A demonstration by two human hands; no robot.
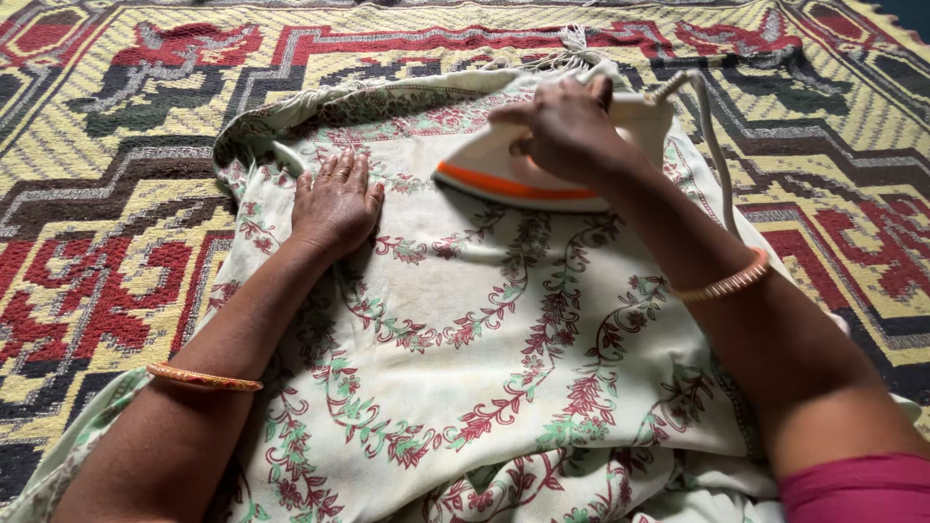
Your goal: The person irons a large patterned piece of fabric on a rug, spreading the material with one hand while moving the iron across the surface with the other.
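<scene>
A cream cloth (pixel 484 320) printed with red and green floral vines lies spread over a patterned rug. My right hand (pixel 567 131) grips the handle of a white iron with an orange stripe (pixel 494 174), which rests flat on the cloth's far part. My left hand (pixel 336 203) lies palm down on the cloth, fingers spread, just left of the iron's pointed tip. It wears a ring. Both wrists carry orange bangles.
The iron's white cord (pixel 712 136) runs from its rear down along the cloth's right edge. The woven rug (pixel 107 184) in yellow, red, black and grey surrounds the cloth on all sides. The cloth's far edge is crumpled and fringed (pixel 572 44).
</scene>
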